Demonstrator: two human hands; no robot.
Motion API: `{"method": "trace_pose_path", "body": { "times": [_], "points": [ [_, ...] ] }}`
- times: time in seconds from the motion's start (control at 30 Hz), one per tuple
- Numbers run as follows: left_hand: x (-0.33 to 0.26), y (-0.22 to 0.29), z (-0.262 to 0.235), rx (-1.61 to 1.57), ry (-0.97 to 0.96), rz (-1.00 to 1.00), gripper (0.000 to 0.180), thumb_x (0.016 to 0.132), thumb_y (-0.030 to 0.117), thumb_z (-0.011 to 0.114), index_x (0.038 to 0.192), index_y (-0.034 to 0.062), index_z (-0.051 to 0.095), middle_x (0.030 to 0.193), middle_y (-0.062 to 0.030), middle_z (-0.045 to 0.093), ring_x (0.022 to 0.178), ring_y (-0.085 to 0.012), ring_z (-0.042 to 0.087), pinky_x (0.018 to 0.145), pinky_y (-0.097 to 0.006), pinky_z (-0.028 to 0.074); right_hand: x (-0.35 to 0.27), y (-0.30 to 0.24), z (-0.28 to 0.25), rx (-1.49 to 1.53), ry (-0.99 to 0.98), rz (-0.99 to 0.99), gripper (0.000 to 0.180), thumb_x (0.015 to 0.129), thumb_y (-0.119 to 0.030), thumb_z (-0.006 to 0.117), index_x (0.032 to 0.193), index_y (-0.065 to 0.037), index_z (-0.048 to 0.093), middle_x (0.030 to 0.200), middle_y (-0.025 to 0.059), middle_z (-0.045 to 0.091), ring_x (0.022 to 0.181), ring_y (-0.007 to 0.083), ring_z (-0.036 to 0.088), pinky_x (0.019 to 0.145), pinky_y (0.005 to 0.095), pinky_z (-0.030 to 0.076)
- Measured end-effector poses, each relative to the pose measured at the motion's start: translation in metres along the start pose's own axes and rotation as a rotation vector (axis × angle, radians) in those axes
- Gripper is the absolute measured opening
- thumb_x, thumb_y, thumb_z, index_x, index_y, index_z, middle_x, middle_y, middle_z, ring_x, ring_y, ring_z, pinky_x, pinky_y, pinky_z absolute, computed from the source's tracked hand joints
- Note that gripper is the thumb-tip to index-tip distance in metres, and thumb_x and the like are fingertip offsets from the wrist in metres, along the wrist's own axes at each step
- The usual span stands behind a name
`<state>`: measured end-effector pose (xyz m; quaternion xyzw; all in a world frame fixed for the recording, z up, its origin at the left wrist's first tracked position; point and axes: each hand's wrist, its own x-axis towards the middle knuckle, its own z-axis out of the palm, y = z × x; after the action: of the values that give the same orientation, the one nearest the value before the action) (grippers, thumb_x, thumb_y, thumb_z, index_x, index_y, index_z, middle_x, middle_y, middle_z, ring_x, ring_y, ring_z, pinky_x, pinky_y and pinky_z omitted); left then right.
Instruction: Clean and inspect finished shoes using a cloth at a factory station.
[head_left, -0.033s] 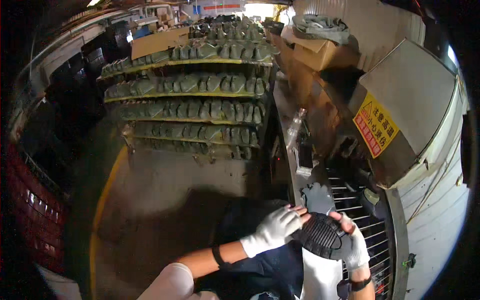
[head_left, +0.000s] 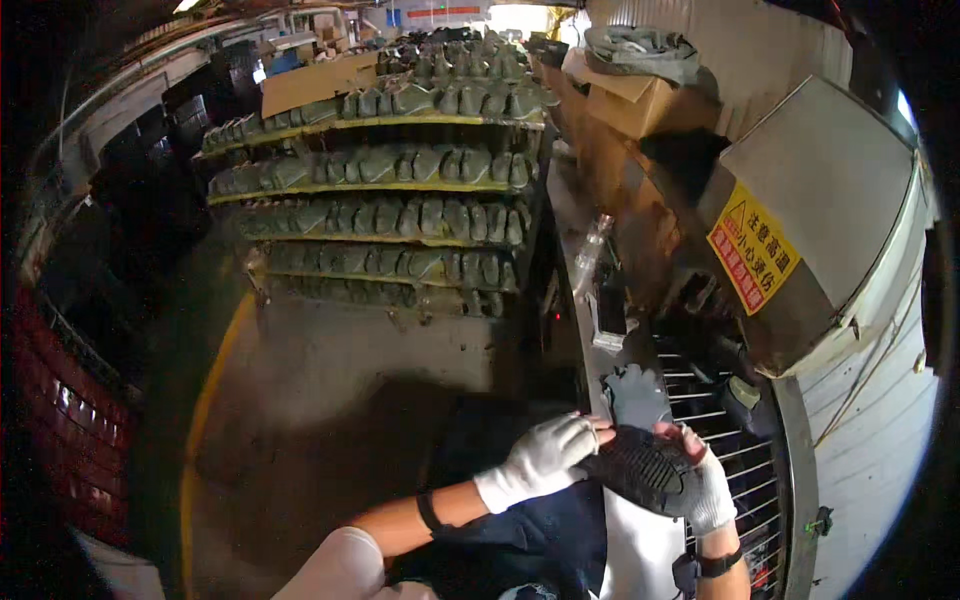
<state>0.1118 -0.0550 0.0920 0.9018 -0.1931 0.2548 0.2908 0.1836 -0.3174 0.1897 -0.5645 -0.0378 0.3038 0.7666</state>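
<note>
Factory floor, dim and grey, fills the left and middle of the view, with a yellow line point(head_left: 205, 400) curving along it. Beyond it stands a rack point(head_left: 380, 180) of four shelves packed with rows of greenish shoe lasts. Cardboard boxes point(head_left: 630, 100) are stacked to the right of the rack, and a metal hood point(head_left: 820, 210) with a yellow warning label juts out over a wire conveyor point(head_left: 740, 450) that runs along the right side.

Both hands wear white gloves with the fingertips bare, and both meet on a black sole point(head_left: 645, 468) held just above the near end of the conveyor's edge. The left hand point(head_left: 545, 455) comes in from the lower left, its forearm crossing a dark apron, and its fingers close over the sole's left end from above. The right hand point(head_left: 705, 480) rises from the lower edge and cups the sole's right end, thumb and fingers curled around the rim. So each hand is clamped on one end of the sole, which lies between them, touching both.

The sole's long axis runs roughly left to right, tilted a little down toward the right, with its textured face turned up toward the camera. Neither hand is clearly nearer; they share it evenly.

Just beyond the sole, a grey piece point(head_left: 635, 395), shaped like a glove or an upper, lies on the conveyor's near rim. A clear bottle point(head_left: 590, 250) stands farther back along the same edge.
</note>
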Motion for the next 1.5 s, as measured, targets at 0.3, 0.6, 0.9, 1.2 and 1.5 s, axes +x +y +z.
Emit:
{"method": "trace_pose_path", "body": {
  "times": [0.3,0.6,0.9,1.2,1.5],
  "points": [
    [-0.115,-0.004,0.055,-0.915,-0.315,-1.070,0.057,0.108,0.036,0.060,0.152,-0.0003,0.050,0.143,-0.0118,0.063,0.131,-0.0195,0.055,0.116,-0.033,0.040,0.188,0.029,-0.288,-1.731,0.662,-0.837,0.103,0.070,-0.019,0.089,0.158,-0.002,0.040,0.147,0.0310,0.057,0.142,0.0471,0.049,0.120,0.0498,0.039],
    [-0.110,-0.021,0.082,-1.009,-0.366,-1.198,0.047,0.108,0.037,0.063,0.142,0.0036,0.062,0.130,-0.0019,0.068,0.119,-0.0126,0.057,0.106,-0.029,0.045,0.243,0.018,-0.379,-1.635,0.735,0.381,0.079,0.086,-0.033,0.075,0.156,-0.015,0.044,0.140,0.0169,0.066,0.134,0.0375,0.060,0.109,0.0428,0.047],
    [-0.079,-0.022,0.065,-0.838,-0.364,-1.190,0.029,0.107,0.032,0.065,0.119,0.0049,0.068,0.102,0.0034,0.067,0.090,-0.0116,0.056,0.082,-0.035,0.049,0.069,0.004,-0.346,-2.310,-0.108,-0.416,0.029,0.100,-0.030,0.065,0.125,-0.017,0.074,0.139,0.0170,0.066,0.125,0.0369,0.063,0.105,0.0368,0.052],
    [-0.099,-0.016,0.076,-1.179,-0.119,-1.340,0.050,0.104,0.024,0.070,0.147,0.0043,0.055,0.133,-0.0026,0.065,0.116,-0.0155,0.059,0.103,-0.032,0.046,0.064,0.043,-0.353,-1.124,1.094,0.029,0.112,0.067,-0.054,0.095,0.152,0.000,0.047,0.144,0.0241,0.060,0.134,0.0379,0.059,0.110,0.0401,0.047],
    [-0.100,-0.004,0.016,-0.829,0.013,-1.035,0.057,0.110,0.031,0.055,0.157,0.0015,0.043,0.150,-0.0142,0.057,0.133,-0.0233,0.056,0.110,-0.035,0.045,0.008,0.097,-0.316,0.038,0.614,0.021,0.057,0.097,-0.042,0.076,0.140,-0.008,0.060,0.111,0.0098,0.075,0.087,0.0225,0.073,0.079,0.0314,0.060]
  ]
}}
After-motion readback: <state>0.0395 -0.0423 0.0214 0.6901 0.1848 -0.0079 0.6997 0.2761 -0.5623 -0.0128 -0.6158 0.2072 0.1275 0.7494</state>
